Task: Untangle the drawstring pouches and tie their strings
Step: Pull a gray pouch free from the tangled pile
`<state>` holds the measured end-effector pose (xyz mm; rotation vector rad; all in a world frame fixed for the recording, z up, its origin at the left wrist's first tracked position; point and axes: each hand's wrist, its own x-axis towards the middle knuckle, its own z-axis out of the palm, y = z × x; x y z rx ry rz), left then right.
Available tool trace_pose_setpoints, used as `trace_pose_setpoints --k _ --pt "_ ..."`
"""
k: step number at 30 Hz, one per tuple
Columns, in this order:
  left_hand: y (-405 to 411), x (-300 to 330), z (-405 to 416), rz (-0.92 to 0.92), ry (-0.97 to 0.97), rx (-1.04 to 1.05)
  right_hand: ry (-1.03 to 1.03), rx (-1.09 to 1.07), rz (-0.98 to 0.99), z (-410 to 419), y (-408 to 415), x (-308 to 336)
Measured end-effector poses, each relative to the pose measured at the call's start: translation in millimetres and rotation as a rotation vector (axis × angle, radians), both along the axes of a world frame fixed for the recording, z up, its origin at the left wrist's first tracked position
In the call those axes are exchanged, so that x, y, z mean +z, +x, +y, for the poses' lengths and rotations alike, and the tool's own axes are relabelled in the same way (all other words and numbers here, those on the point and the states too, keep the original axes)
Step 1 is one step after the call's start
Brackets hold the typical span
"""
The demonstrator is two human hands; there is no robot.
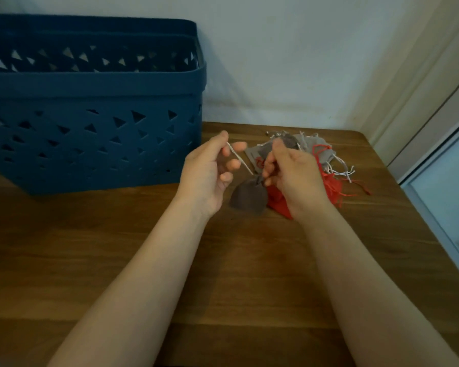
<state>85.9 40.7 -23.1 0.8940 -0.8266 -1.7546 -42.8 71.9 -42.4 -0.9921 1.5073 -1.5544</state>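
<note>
Drawstring pouches and both our hands over the wooden table.

We held a brown pouch [247, 197] between our hands, its gathered neck at the curled fingers of our right hand [293, 178], which pinched it there while its body hung down to the table [223, 274]. Our left hand [207, 173] pinched the white string [240, 159] between thumb and forefinger, the other fingers loosely spread; the string ran taut across to the pouch neck. Behind and partly under our right hand lay a heap of pouches [310, 154], grey and red, with white and red strings tangled to its right. A red pouch [277, 200] was just beside the brown one, partly hidden by our right wrist. Beyond our left hand stood a blue basket [90, 144] against the wall.
</note>
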Motion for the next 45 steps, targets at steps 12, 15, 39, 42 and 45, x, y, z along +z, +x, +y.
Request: trace_pose_setpoints --k 12,15,39,42,45 --pt "4.6 13.1 17.2 -0.26 -0.324 -0.135 -0.043 0.156 0.457 20.8 16.8 10.1" --pt "4.5 9.0 20.9 -0.246 -0.31 -0.142 -0.055 0.141 0.175 23.1 14.2 13.8" --pt "-0.6 -11.3 24.3 0.034 -0.031 -0.255 -0.065 0.065 -0.292 23.6 3.2 3.4" --pt "-1.1 -13.2 20.6 -0.197 -0.099 -0.253 -0.114 0.045 -0.108 25.4 2.7 0.7" --pt "-1.5 -7.4 20.3 -0.439 -0.224 -0.218 -0.182 0.035 0.129 29.3 4.6 2.5"
